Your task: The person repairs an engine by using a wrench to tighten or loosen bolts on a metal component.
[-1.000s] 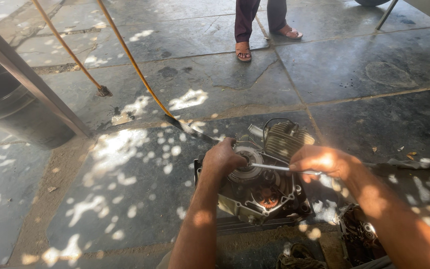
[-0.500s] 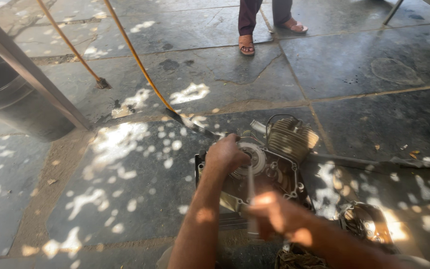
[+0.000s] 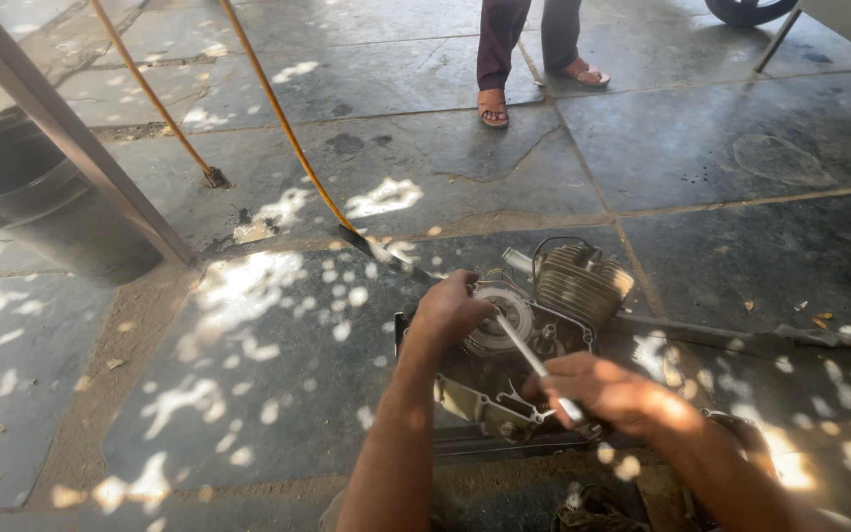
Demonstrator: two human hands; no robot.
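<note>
Small engine (image 3: 534, 335): grimy grey metal, ribbed cylinder at the far right, pale round flywheel (image 3: 501, 320) on top, open crankcase toward the viewer; resting on the dark stone floor (image 3: 701, 148). Left hand (image 3: 450, 307) closed over the flywheel edge. Right hand (image 3: 608, 392) wrapped around a slim metal rod (image 3: 529, 357), tip angled onto the flywheel

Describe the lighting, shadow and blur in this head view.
Head view: dappled sun spots speckle the stone floor under broad shade; bright patches overexpose the right hand and forearm; the left hand and engine sit in shade, fairly sharp; wide-angle distortion bends the edges.
</note>
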